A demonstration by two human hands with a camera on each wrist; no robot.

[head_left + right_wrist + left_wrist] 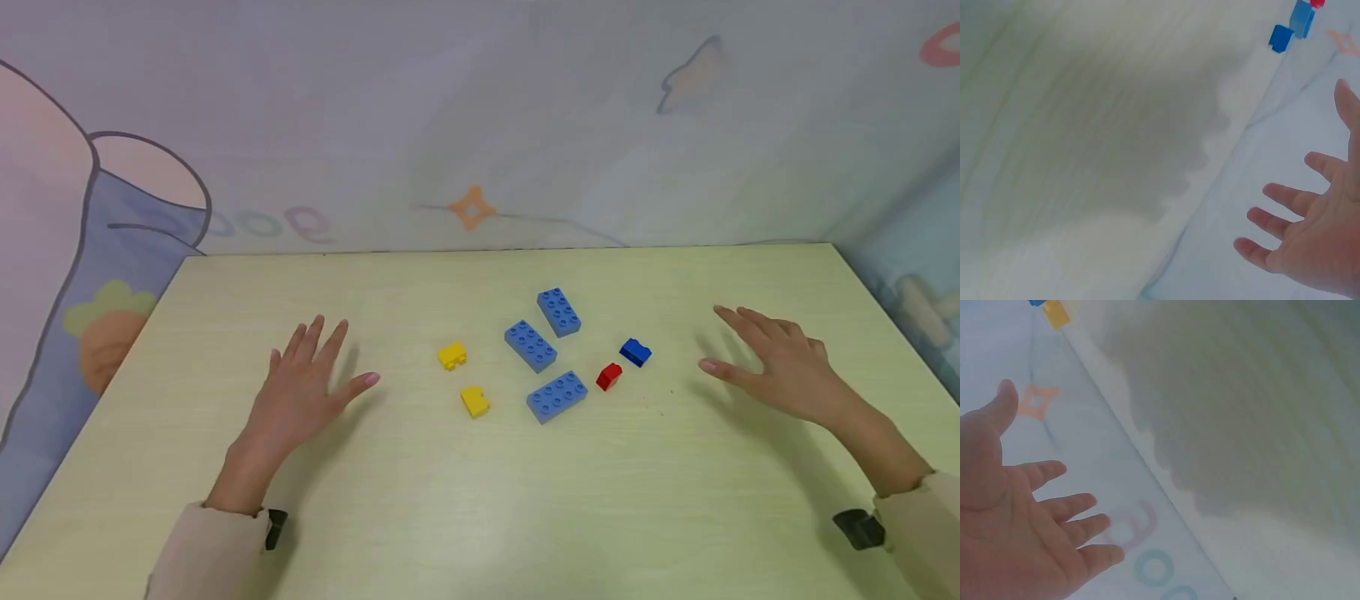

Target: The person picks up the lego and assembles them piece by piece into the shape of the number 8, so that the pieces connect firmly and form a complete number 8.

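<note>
A pale yellow-green wood-grain worktop (420,517) carries seven plastic building bricks, grouped right of its middle, nearer the far edge. Three light blue eight-stud bricks (531,345) lie close together. Two small yellow bricks (452,356) sit toward the left edge; a small red brick (609,376) and a small dark blue brick (635,352) sit toward the right.

1. The head view looks forward and down from above the near edge of the counter (420,517), taking in its whole top, the bricks and the wall cloth behind.
2. The left wrist view sits close behind the left hand (1010,531), facing along the palm toward the counter's far edge (1147,481) and the cloth.
3. The right wrist view mirrors it, close behind the right hand (1322,244).
4. All three share the counter and cloth; the orange star (472,207) shows in each.
</note>
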